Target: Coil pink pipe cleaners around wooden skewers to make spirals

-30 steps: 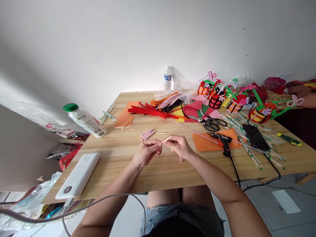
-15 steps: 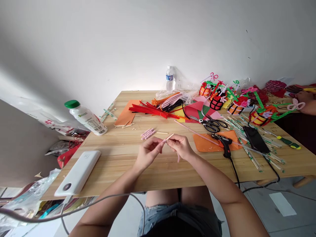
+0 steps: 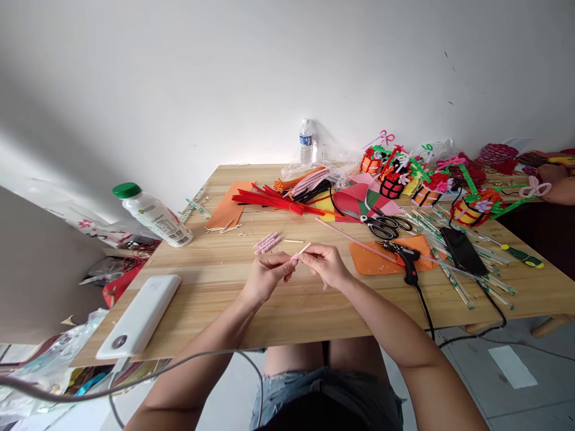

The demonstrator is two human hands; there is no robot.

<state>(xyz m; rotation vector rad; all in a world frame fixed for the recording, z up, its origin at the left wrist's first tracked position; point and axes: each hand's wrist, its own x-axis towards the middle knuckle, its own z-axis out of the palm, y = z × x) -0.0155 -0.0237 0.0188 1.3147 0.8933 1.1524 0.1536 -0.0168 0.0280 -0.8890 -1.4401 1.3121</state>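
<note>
Left hand (image 3: 266, 278) curled tighter, pink tail (image 3: 324, 286) shorter

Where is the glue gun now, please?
On the right in the head view, the glue gun lies partly on an orange sheet, between the right hand and the phone.

A pale wooden stick (image 3: 305, 247) with a pink fuzzy stem (image 3: 295, 257) at its lower end.
The stick is short, thin and straight, held tilted above the desk (image 3: 211, 269), its bare upper end pointing away and to the right. The stem shows as a small pink bit between the fingers (image 3: 284, 261) of both hands; a loose pink tail hangs below the right hand (image 3: 330, 266). How far the stem is wound is hidden.
</note>
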